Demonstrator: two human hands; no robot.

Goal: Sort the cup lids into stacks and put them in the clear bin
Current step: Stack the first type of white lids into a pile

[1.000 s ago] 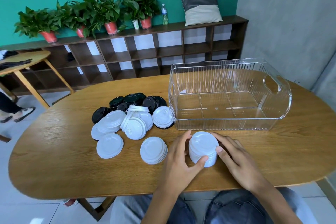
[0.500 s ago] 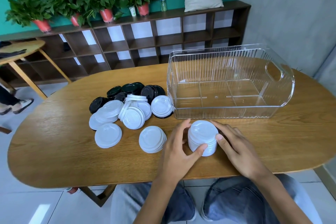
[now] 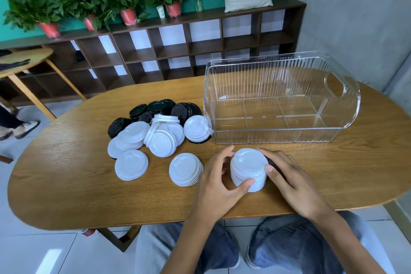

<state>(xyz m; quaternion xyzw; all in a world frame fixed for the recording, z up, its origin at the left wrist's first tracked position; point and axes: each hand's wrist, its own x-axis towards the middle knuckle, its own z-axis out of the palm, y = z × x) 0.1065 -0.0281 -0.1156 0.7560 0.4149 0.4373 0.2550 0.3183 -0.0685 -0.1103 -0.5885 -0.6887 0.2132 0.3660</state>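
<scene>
Low in the frame's middle, the left hand point(image 3: 216, 181) and right hand point(image 3: 289, 177) cup their fingers point(image 3: 245, 184) round a tall stack of thin white plastic cup lids point(image 3: 249, 169) on the oval wooden table point(image 3: 66, 184). It looks light, slick and apt to shear, so gripping low on both sides seems wise. Behind it stands the ribbed clear plastic bin point(image 3: 282, 98), whose near wall must be cleared; loose white and black lids point(image 3: 155, 129) lie left.

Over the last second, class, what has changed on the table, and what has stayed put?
Almost nothing has moved. Both hands, left hand and right hand, still cup the stack of white lids on the table, in front of the clear bin. Only the camera tilted. The loose pile of black and white lids lies unchanged; the bin still holds no lids.
</scene>
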